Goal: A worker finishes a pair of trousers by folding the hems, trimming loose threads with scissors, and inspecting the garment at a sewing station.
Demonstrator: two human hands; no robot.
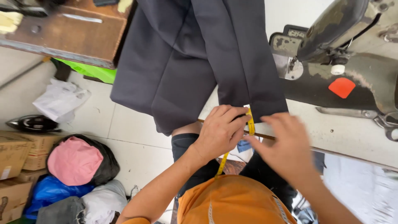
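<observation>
Dark grey trousers [199, 54] lie over the edge of the white sewing table [344, 137], the legs hanging toward me. My left hand [219, 130] presses a yellow measuring tape [250, 122] against the hem of one trouser leg, fingers closed over it. The tape runs down from that hand toward my orange shirt [236, 203]. My right hand [286, 143] hovers blurred just right of the tape with fingers spread, near the hem's right corner, holding nothing that I can see.
An old dark sewing machine [344, 62] with an orange-red sticker stands at the right, scissors [385, 122] beside it. A wooden table [70, 33] is at top left. On the floor lie an iron [33, 123], cardboard boxes [16, 153] and bags of cloth [76, 161].
</observation>
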